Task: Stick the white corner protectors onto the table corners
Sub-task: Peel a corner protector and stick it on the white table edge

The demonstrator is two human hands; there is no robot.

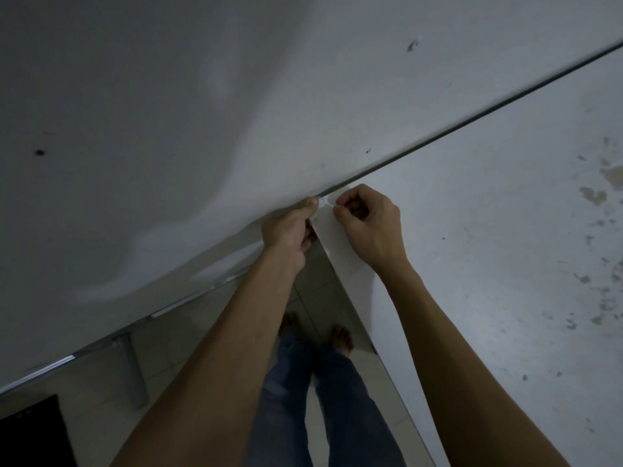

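Note:
Two white tables meet along a dark seam; the left table (141,136) and the right table (488,247) have their near corners side by side in the middle of the view. A small white corner protector (325,202) sits at that spot, mostly hidden between my hands. My left hand (290,229) grips the left table's corner, its thumb on top and its fingers curled under the edge. My right hand (367,220) pinches the protector from the right with curled fingers, resting on the right table's corner.
The right table's top is stained and scuffed toward the right edge. Below the gap lie a tiled floor (161,348), my jeans and bare feet (342,338), a metal table leg (129,369) and a black object (32,433) at the bottom left.

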